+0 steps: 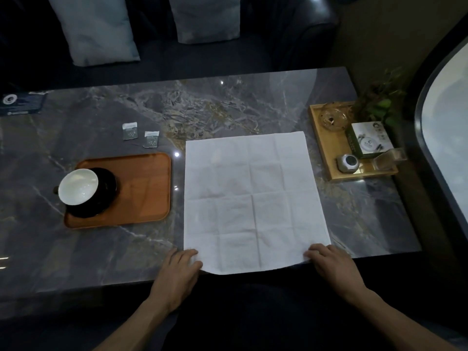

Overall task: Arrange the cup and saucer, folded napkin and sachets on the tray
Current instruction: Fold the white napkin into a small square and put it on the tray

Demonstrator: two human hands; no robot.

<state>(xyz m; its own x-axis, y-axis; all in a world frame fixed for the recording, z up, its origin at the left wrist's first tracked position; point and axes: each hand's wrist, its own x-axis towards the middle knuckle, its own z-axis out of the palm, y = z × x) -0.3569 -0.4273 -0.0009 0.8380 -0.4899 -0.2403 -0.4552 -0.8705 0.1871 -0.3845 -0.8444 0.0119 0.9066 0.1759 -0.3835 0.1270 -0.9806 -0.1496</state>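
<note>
Hands (253,264) on napkin (253,198), wooden organizer (329,158) beside.

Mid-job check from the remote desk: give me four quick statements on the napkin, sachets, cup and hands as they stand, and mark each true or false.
1. The napkin lies unfolded on the table. True.
2. Both sachets are on the orange tray. False: they lie on the table beyond it.
3. The cup and saucer sit on the tray's left part. True.
4. Only the right hand touches the napkin. False: the left hand holds the other near corner.
</note>
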